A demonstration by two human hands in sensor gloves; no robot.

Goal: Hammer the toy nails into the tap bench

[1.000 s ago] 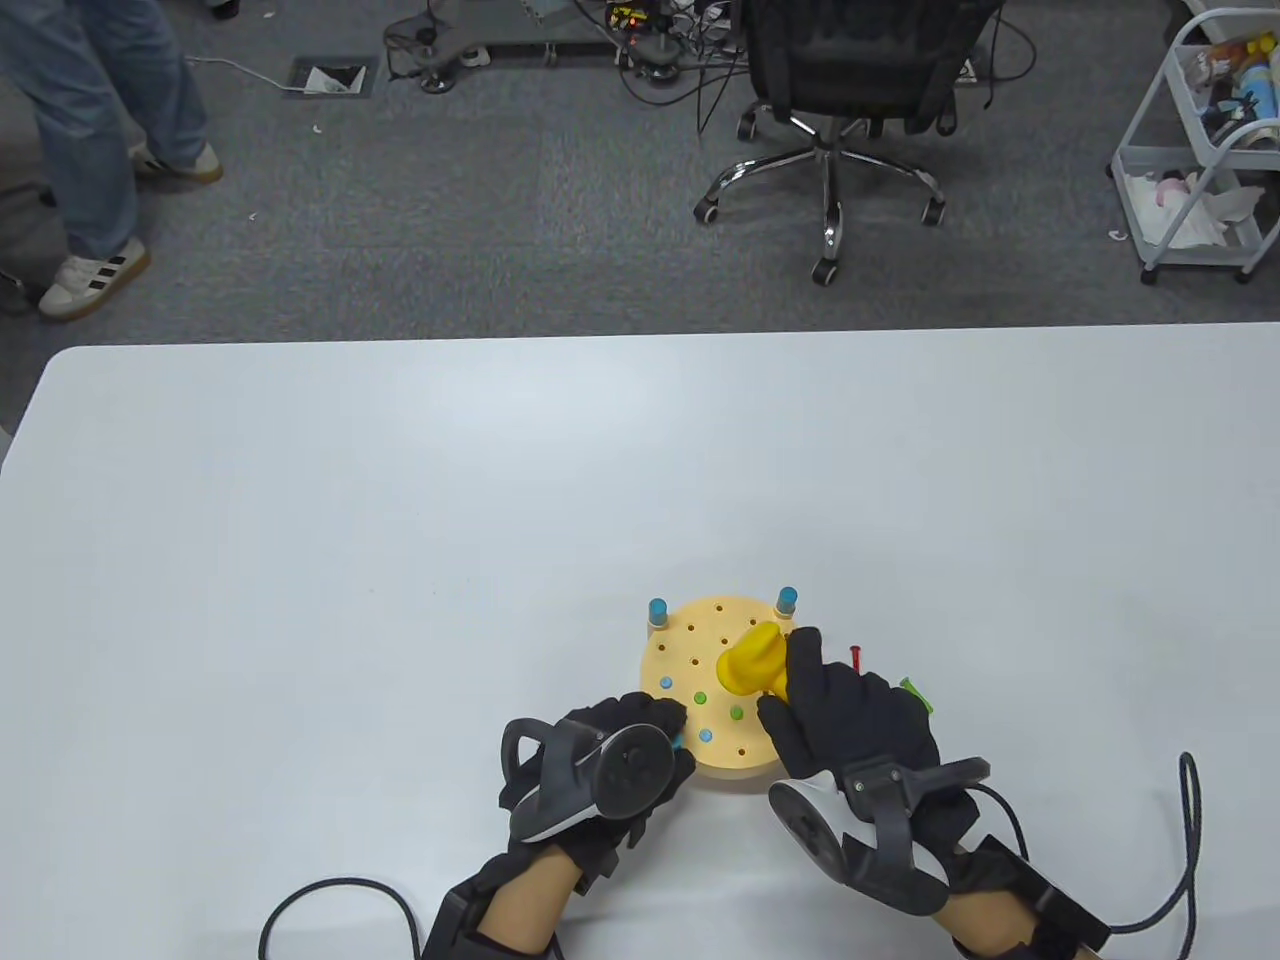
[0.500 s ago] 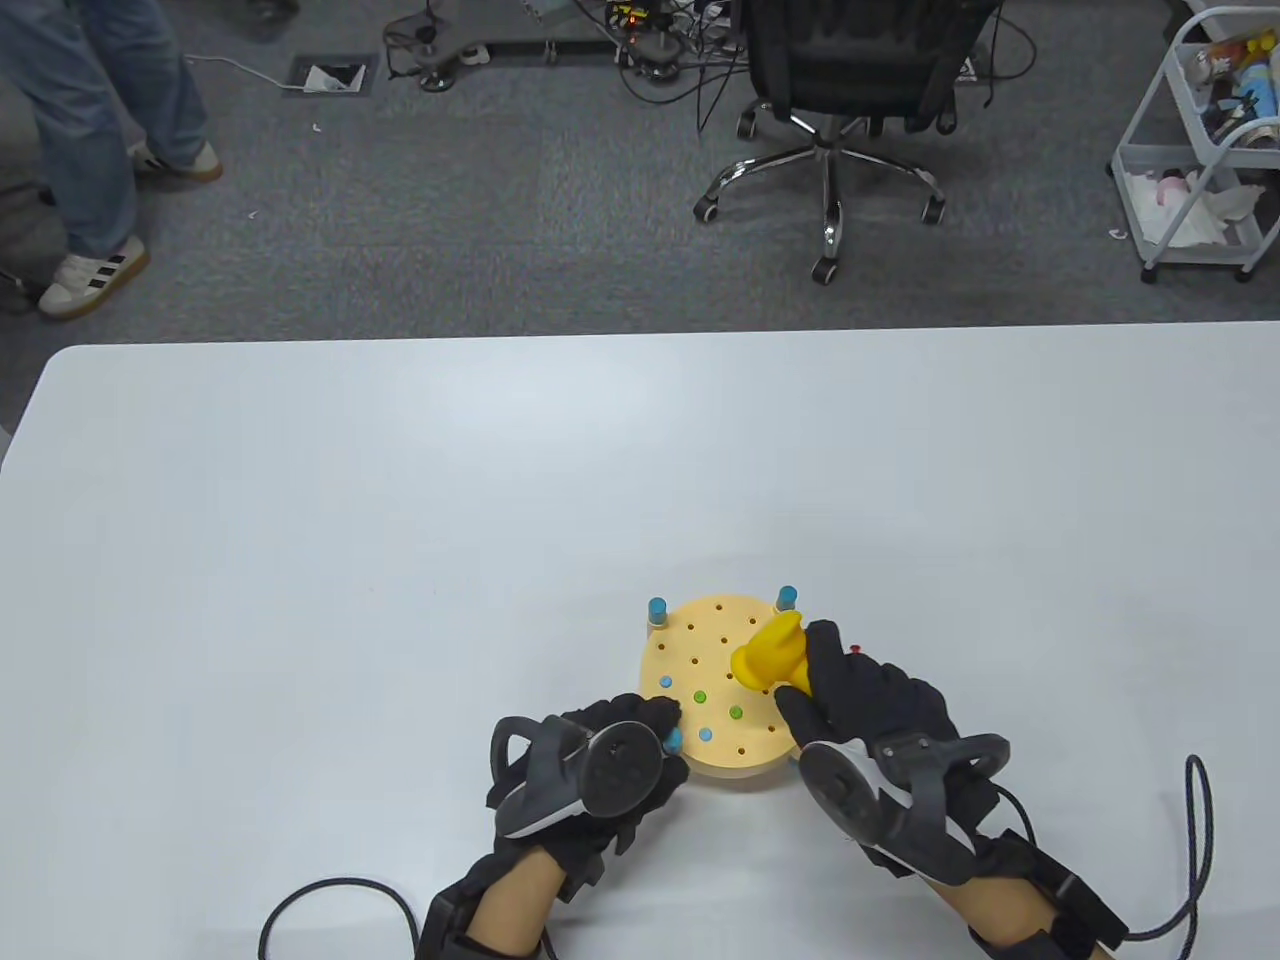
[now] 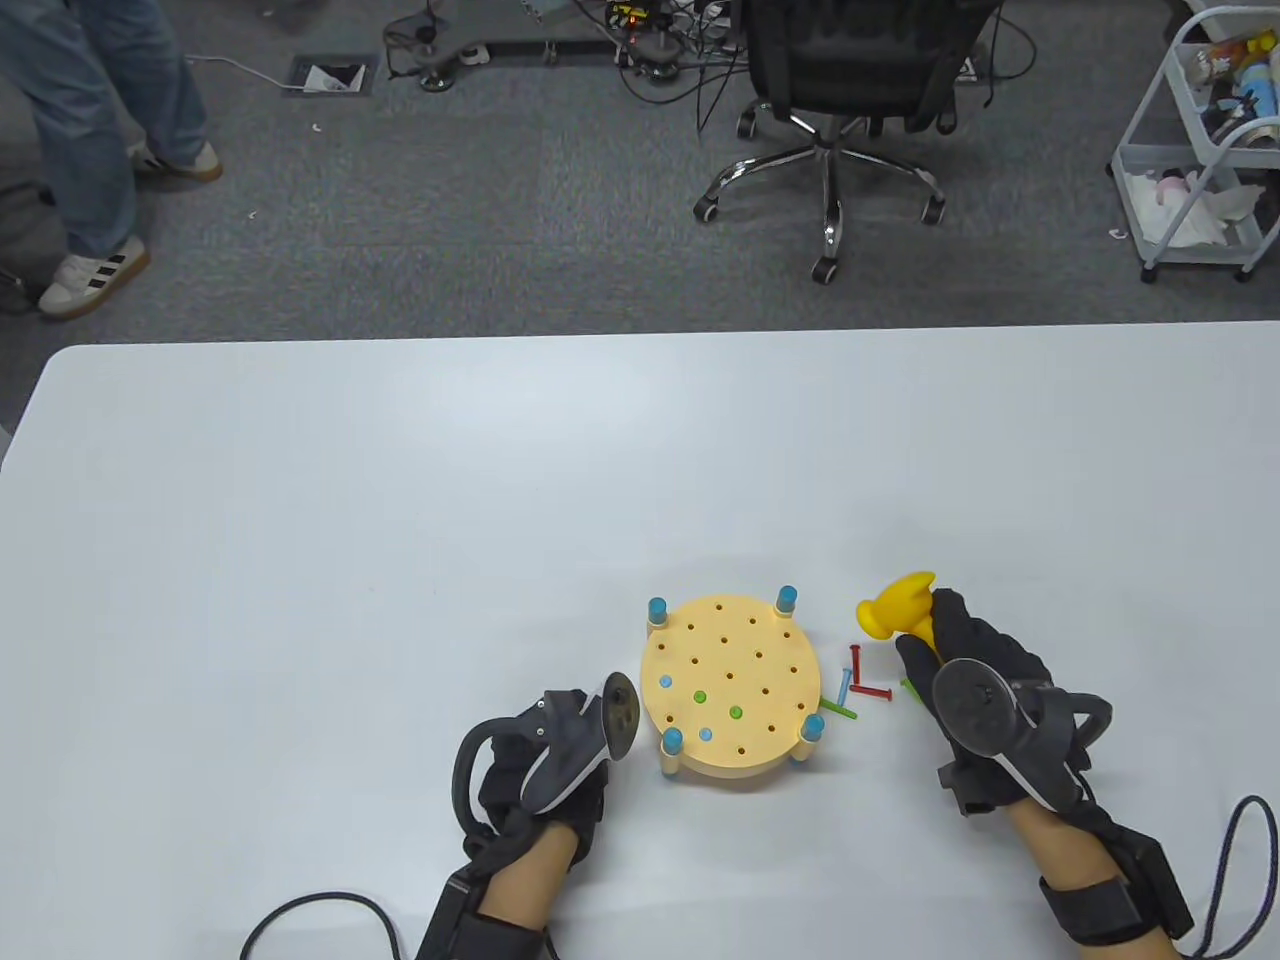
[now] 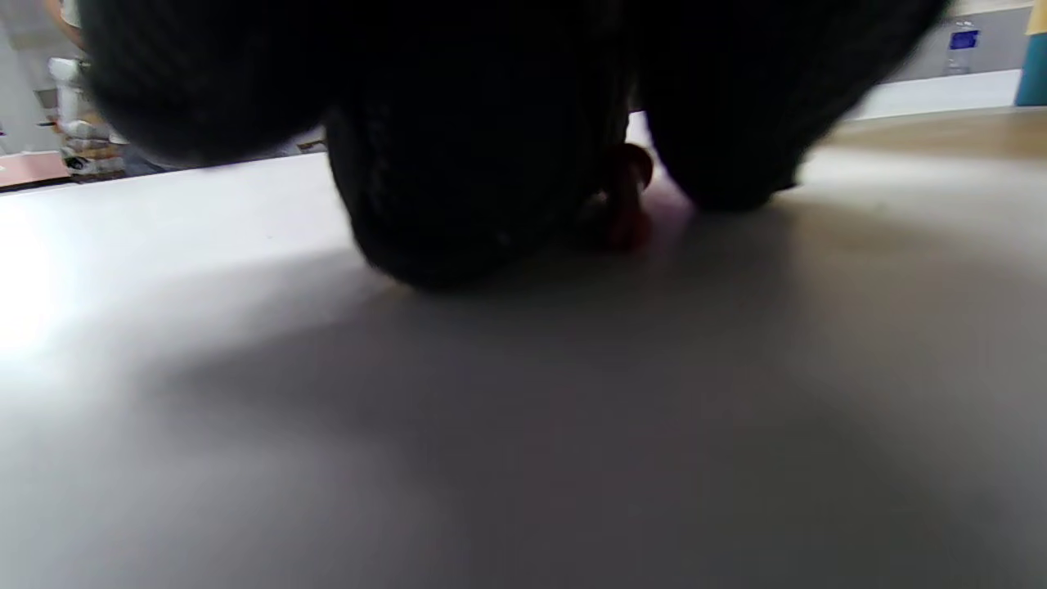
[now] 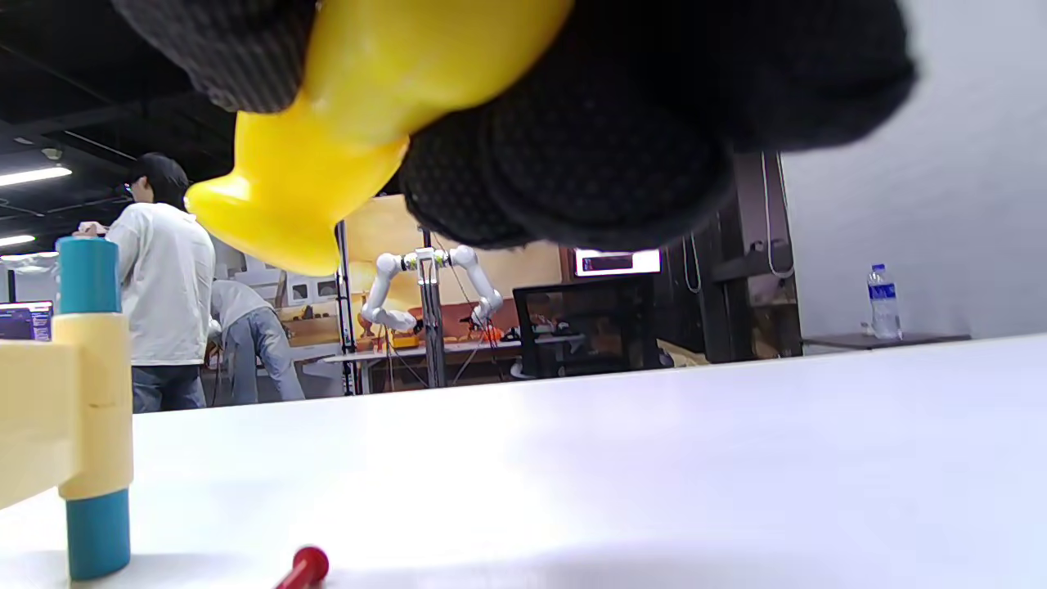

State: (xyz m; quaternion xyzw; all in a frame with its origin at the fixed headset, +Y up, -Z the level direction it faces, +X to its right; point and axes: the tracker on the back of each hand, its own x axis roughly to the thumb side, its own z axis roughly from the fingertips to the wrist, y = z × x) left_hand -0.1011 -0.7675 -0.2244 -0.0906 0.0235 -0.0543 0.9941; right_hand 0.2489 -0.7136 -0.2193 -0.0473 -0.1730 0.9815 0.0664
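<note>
A big white table [image 3: 400, 520] is seen taking up most of the scene, with an office chair [image 3: 840, 90] parked on the carpet beyond its far edge and a white cart [image 3: 1200, 150] off to the far right. The round tap bench [image 3: 730, 685] is sat near the table's near edge, between the two hands; blue and green nail heads [image 3: 700, 697] are sunk flush into a few of its holes, the other holes are left open. Just right of the bench, a small pile of loose nails [image 3: 858, 685], red, blue and green, is lying on the tabletop. The yellow hammer [image 3: 900, 605] is gripped by the right hand [image 3: 985, 690], fingers wrapped round the handle, held off to the bench's right. The left hand [image 3: 545, 775] is rested on the table just left of the bench; in the wrist view something small and reddish [image 4: 626, 196] is glimpsed between its fingers [image 4: 458, 164], but whether it's pinched can't be told.
</note>
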